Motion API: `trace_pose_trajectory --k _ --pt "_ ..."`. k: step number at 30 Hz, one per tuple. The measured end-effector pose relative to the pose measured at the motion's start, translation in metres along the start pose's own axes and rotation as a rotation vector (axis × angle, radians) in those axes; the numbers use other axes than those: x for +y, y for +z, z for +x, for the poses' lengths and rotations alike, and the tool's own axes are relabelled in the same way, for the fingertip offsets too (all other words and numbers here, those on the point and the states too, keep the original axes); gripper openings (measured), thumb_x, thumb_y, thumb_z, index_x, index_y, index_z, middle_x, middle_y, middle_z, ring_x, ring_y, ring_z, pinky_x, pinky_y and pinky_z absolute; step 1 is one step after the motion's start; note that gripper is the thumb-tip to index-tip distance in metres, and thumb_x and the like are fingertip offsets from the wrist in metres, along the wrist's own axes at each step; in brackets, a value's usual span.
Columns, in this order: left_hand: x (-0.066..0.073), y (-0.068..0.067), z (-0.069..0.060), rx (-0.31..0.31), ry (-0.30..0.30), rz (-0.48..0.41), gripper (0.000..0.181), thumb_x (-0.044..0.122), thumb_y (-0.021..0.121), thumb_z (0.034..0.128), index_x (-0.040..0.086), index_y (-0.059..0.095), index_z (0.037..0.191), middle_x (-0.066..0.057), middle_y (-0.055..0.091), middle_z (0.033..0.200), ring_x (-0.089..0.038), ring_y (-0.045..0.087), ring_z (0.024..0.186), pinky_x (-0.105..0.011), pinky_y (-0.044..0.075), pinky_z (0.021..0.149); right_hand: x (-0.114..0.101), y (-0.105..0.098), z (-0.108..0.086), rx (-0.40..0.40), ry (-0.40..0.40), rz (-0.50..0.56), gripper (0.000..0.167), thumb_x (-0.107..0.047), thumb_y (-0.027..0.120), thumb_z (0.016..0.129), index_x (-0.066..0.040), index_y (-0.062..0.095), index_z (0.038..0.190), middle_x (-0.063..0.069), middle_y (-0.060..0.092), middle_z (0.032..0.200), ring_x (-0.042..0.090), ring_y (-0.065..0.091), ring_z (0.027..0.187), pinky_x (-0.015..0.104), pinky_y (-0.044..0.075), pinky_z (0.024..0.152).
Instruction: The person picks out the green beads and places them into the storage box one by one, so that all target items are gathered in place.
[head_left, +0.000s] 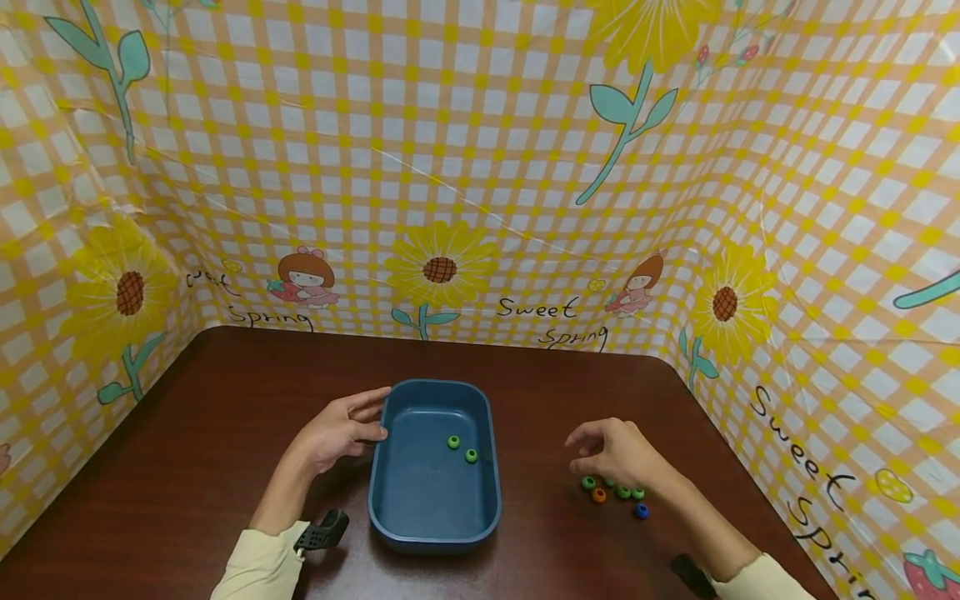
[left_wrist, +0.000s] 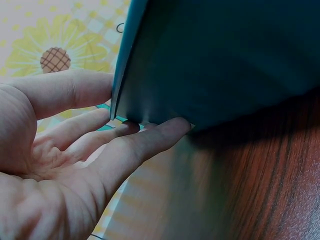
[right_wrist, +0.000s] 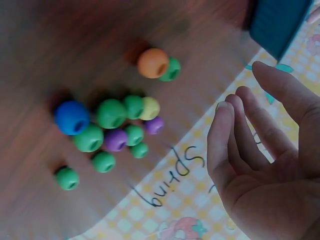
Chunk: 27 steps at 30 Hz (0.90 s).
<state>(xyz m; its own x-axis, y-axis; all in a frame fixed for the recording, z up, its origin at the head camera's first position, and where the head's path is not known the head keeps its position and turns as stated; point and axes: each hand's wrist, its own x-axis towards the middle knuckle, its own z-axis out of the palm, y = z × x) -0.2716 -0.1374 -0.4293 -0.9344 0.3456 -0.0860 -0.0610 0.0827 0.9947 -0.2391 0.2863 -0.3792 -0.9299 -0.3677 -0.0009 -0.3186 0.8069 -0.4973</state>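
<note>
Plainly, the left hand point(head_left: 337, 435) lies with fingers spread and fairly straight, its tips against the blue bin point(head_left: 431, 508) at about ten o'clock on the rim; the wall there is dark in the left wrist view, so how firmly they press I cannot tell. Across from it, at three o'clock from the bin, the right hand point(head_left: 618, 454) hovers over loose beads, fingers gently bent and thumb apart from them, pinching nothing. Below that hand, at six o'clock, lie several green beads point(right_wrist: 111, 114) and an orange bead point(head_left: 598, 495), with a blue bead point(head_left: 641, 511) nearer five o'clock. The right wrist view adds purple beads point(right_wrist: 116, 140) and a yellow bead point(right_wrist: 150, 108) to the group. Inside the bin, two green beads sit near each other, towards one and two o'clock from its middle. All this rests on a dark reddish-brown table point(head_left: 187, 500), and at twelve o'clock beyond its far edge hangs a checked cloth point(head_left: 480, 183) printed with sunflowers
</note>
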Motion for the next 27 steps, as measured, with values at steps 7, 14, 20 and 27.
trace_pose_trajectory --k 7,14,20,27 --pt "0.0 0.0 0.001 -0.002 0.003 0.005 0.069 -0.001 0.063 0.0946 0.004 0.035 0.157 -0.027 0.041 0.156 -0.045 0.062 0.123 -0.044 0.059 0.084 0.014 0.008 -0.009 -0.013 0.032 0.001 0.026 -0.018 0.082 0.084 -0.008 0.075 0.107 0.001 0.07 0.09 0.014 0.063 0.081 0.026 0.05 0.065" --pt "0.0 -0.001 0.0 -0.004 -0.001 0.009 0.069 -0.001 0.063 0.0948 0.004 0.034 0.158 -0.027 0.04 0.157 -0.045 0.062 0.123 -0.045 0.059 0.086 0.025 0.016 -0.016 -0.003 0.074 0.026 0.025 -0.017 0.083 0.082 -0.007 0.075 0.104 -0.002 0.067 0.08 0.011 0.061 0.069 0.026 0.049 0.057" --pt "0.0 -0.001 0.0 -0.006 0.001 0.005 0.069 -0.001 0.062 0.0951 0.004 0.033 0.158 -0.027 0.039 0.157 -0.045 0.062 0.122 -0.044 0.059 0.084 0.032 0.022 -0.02 -0.012 0.074 0.051 0.023 -0.016 0.084 0.081 -0.007 0.074 0.1 -0.003 0.068 0.071 0.008 0.059 0.062 0.025 0.047 0.055" --pt "0.001 -0.001 0.0 -0.003 0.002 0.003 0.069 -0.002 0.063 0.0948 0.004 0.034 0.158 -0.027 0.04 0.157 -0.045 0.062 0.122 -0.043 0.059 0.083 0.036 0.025 -0.02 -0.013 0.08 0.079 0.021 -0.014 0.084 0.081 -0.007 0.075 0.099 -0.001 0.07 0.074 0.012 0.065 0.064 0.026 0.048 0.055"
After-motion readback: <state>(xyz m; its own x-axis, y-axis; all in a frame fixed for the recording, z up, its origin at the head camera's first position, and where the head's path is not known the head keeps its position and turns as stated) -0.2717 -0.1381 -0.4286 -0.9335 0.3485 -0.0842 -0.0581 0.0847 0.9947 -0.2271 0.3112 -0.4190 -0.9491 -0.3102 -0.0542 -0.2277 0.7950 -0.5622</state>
